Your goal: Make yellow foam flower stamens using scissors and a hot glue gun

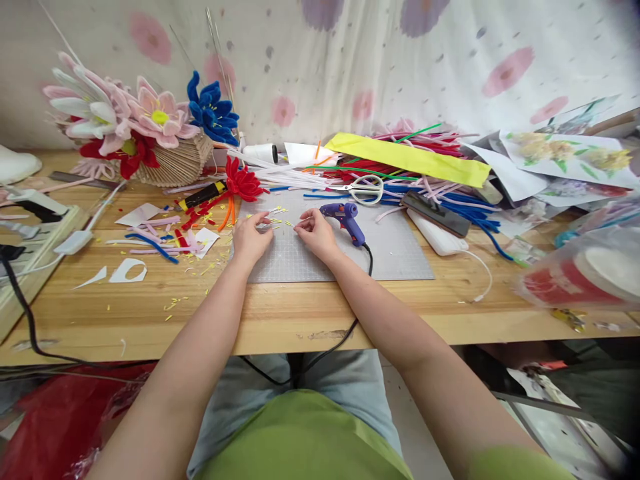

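Observation:
Both hands rest over the grey cutting mat (395, 250). My left hand (251, 238) has its thumb and fingertips curved towards each other beside small yellow pieces (279, 219); whether something thin is between them is too small to tell. My right hand (316, 233) points its fingertips at the same pieces from the right, thumb and fingers close together, and anything in them is too small to make out. A purple glue gun (346, 219) lies just right of my right hand. Behind my left hand sits a red fuzzy flower (243, 179).
White-handled scissors (367, 189), a yellow sheet (407, 159) and coloured pipe cleaners lie behind the mat. Finished flowers (160, 117) stand at the back left. A black phone (435, 213) is on the right. The glue gun's black cord (371, 260) runs over the table's front edge.

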The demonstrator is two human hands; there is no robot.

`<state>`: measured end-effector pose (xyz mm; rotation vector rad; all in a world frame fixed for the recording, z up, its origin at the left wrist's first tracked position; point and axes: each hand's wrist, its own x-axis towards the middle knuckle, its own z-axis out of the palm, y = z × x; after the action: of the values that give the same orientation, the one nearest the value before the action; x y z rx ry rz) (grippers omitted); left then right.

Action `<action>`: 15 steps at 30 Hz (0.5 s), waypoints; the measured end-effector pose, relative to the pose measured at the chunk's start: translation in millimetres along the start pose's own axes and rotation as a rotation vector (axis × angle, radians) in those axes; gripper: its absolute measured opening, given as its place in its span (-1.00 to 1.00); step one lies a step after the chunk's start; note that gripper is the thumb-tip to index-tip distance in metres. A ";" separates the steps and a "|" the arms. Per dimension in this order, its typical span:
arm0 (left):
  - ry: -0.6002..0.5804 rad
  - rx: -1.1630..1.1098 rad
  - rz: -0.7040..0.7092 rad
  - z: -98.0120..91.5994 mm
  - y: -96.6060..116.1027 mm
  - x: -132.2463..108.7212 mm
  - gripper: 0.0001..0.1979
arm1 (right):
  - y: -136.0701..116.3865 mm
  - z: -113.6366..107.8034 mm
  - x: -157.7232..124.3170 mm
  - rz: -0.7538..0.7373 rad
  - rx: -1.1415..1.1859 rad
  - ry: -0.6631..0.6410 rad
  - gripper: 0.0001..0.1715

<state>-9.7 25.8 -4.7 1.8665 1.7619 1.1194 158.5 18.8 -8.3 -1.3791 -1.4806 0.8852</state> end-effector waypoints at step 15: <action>0.369 -0.007 -0.234 -37.4 -23.3 9.8 -0.77 | -0.2 -3.6 0.2 -0.069 -0.202 -0.037 -0.91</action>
<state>-53.5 29.2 5.4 1.4672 2.1023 1.4398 161.7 18.8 -6.8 -1.4540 -1.6721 0.7375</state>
